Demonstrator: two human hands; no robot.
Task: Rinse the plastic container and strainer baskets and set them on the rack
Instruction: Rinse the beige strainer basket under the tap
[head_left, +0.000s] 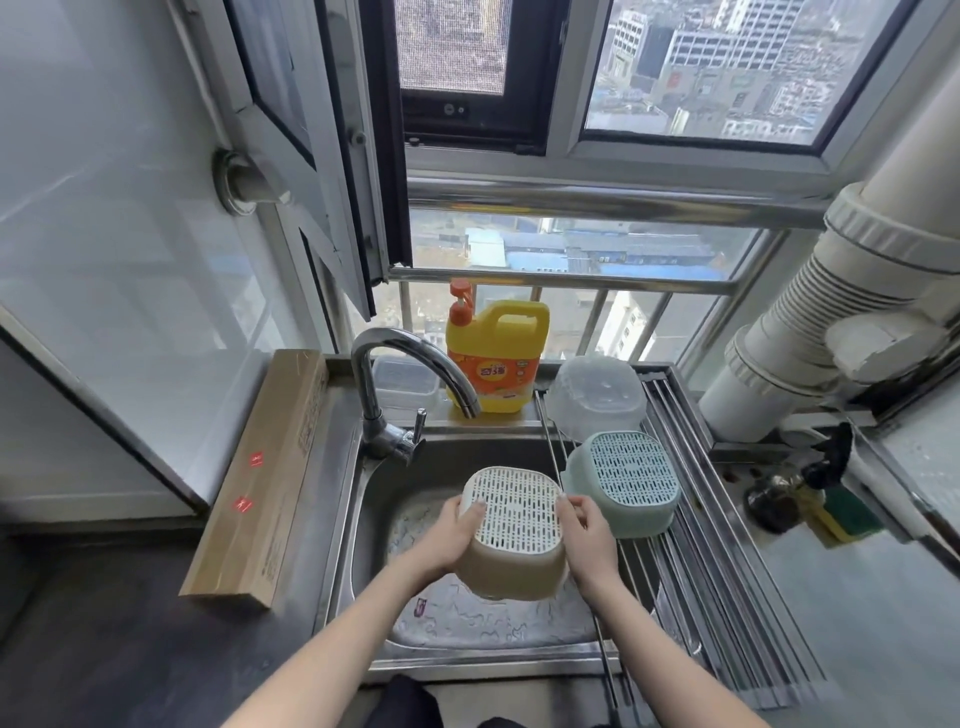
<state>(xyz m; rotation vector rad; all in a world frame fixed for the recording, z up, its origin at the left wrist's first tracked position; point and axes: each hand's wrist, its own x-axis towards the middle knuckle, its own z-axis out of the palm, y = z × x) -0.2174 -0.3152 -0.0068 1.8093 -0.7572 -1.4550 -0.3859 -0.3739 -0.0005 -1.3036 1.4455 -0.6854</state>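
Note:
I hold a beige strainer basket (511, 525) upside down over the sink (374, 499), its white slotted bottom facing up. My left hand (449, 535) grips its left side and my right hand (584, 535) grips its right side. A green strainer basket (623, 480) lies upside down on the metal roll-up rack (727, 571) to the right. Behind it a clear plastic container (597, 397) rests upside down at the rack's far end.
The curved tap (405, 384) stands at the sink's back left, with no water running. A yellow detergent jug (496, 358) and a clear lidded box (405, 384) sit on the back ledge. A long cardboard box (265, 478) lies left of the sink. A sponge (841, 514) lies right of the rack.

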